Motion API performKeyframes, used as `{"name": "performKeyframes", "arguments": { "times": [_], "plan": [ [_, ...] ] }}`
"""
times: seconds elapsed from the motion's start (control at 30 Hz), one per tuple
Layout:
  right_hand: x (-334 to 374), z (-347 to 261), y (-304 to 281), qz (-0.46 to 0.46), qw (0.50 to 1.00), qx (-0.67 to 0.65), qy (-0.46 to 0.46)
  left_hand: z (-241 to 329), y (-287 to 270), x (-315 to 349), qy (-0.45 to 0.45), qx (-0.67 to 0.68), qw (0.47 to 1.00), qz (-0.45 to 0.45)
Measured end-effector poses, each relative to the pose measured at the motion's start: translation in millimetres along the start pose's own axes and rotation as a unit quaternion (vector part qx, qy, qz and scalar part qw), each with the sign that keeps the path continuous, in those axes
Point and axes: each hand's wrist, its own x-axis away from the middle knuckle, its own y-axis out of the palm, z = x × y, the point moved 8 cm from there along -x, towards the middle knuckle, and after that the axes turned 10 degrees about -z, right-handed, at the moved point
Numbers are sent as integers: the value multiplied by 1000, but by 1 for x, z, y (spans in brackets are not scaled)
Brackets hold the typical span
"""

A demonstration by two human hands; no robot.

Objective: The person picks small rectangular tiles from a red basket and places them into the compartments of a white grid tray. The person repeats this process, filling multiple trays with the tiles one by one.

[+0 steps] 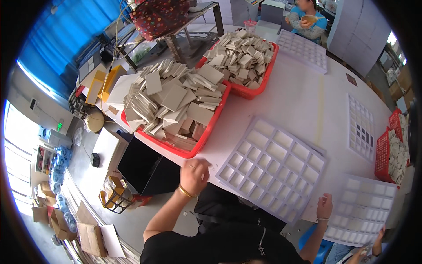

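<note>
My left hand hovers at the table's near edge, just below a red basket heaped with pale rectangular tiles. Its fingers are curled in, and whatever may be inside them is hidden. In front of me lies a white tray divided into several rectangular compartments, set at a slant and overhanging the near edge. I see no tiles standing in it. Beside the tray's right corner is my right hand, its fingers loosely bent and apart, with nothing visible in them.
A second red basket of smaller tiles stands behind the first. Other compartment trays lie at the far end and right, one partly filled. Red baskets stand at the right edge. Two other people are nearby, one far, one low right.
</note>
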Motion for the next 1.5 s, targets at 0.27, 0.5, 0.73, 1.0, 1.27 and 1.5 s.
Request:
{"name": "performKeyframes", "arguments": {
  "times": [0.27, 0.5, 0.73, 1.0, 1.27, 1.5],
  "plan": [
    [4, -51, -2, 44, 993, -65, -92, -112, -48, -54, -78, -312, 939, 120],
    [9, -58, 1, 51, 991, -75, -96, -112, -55, -68, -10, -295, 949, 112],
    [5, -73, 7, 49, 989, -83, -110, -74, -90, -41, -12, 112, 977, 183],
    [9, -229, 72, -155, 906, -317, -234, 14, 35, -40, -65, 382, 922, 8],
    [15, -220, 103, -296, 837, -429, -169, 78, 178, -3, -157, 580, 741, -299],
    [10, -198, 68, -88, 922, -351, -137, 90, 212, -23, -200, 493, 718, -450]
  ]
}}
